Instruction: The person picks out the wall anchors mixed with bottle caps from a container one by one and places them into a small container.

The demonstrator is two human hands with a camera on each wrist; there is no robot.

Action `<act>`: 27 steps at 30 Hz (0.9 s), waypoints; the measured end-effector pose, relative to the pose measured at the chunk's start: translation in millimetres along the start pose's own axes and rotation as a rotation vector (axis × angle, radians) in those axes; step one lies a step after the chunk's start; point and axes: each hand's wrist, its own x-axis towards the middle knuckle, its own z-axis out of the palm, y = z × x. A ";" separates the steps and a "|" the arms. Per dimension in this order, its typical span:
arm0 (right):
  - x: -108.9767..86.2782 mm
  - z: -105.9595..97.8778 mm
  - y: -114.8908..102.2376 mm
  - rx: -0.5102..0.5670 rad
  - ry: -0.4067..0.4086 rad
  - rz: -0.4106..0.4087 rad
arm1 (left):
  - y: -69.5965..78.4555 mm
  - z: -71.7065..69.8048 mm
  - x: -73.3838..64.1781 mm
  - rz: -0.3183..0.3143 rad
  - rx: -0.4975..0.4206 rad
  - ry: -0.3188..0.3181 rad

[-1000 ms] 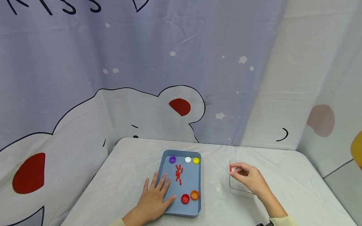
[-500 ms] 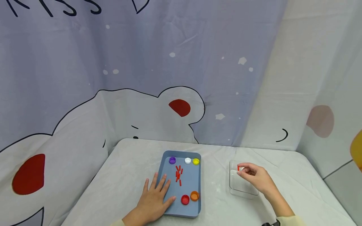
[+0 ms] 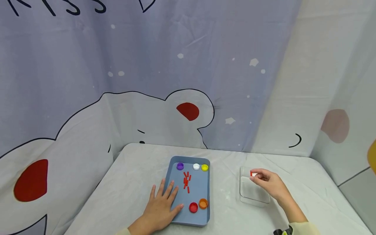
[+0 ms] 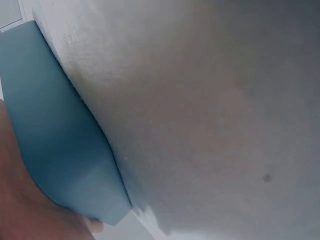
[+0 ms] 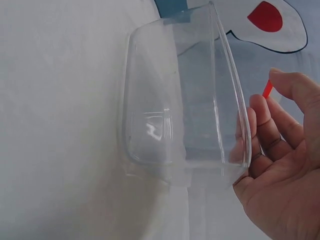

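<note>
My right hand pinches a short red stick between thumb and fingertips. It is over the far part of a clear plastic box, whose wall stands beside my fingers in the right wrist view. My left hand lies with fingers spread straight across the left edge of a blue-grey tray. In the tray is a loose cluster of several red sticks, beyond my left fingertips. The left wrist view has the tray's outer wall and part of my hand.
Purple, white and yellow round caps sit at the tray's far end. Red and orange caps sit near its front. A white cloth covers the table, with a printed curtain behind.
My right hand has moved to the right with the red stick, from the box's left wall to over its middle. My left hand and the things in the tray stay put.
</note>
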 end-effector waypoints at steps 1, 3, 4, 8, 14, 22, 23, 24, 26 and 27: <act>0.5 -0.1 0.5 -0.001 0.000 -0.002 | -0.2 0.6 0.0 0.001 0.005 0.004; 1.4 -0.6 1.2 -0.005 -0.005 -0.008 | -0.4 1.6 0.0 0.004 0.013 0.011; 1.8 -0.9 1.2 -0.005 -0.007 -0.006 | -0.5 1.9 -0.1 0.005 0.016 0.014; 4.4 -2.4 2.2 -0.031 -0.003 0.010 | -0.1 1.5 -0.2 0.004 0.019 0.013; 7.8 -2.5 2.7 -0.040 0.001 0.018 | 0.7 0.3 0.2 -0.002 0.015 -0.001; 7.6 5.2 -6.0 -0.009 -0.002 -0.031 | 1.1 1.0 -0.8 0.000 0.029 0.018; 7.9 6.7 -7.2 -0.007 -0.004 -0.040 | 1.3 0.6 -0.9 0.000 0.029 0.016; 8.4 8.3 -8.5 -0.004 -0.006 -0.049 | 1.3 0.3 -0.7 -0.002 0.027 0.012; 9.5 11.8 -11.1 0.009 -0.010 -0.062 | 1.2 0.1 -0.3 -0.005 0.021 0.002; 9.9 13.7 -12.8 0.016 -0.013 -0.066 | 1.1 0.1 -0.2 -0.006 0.018 -0.001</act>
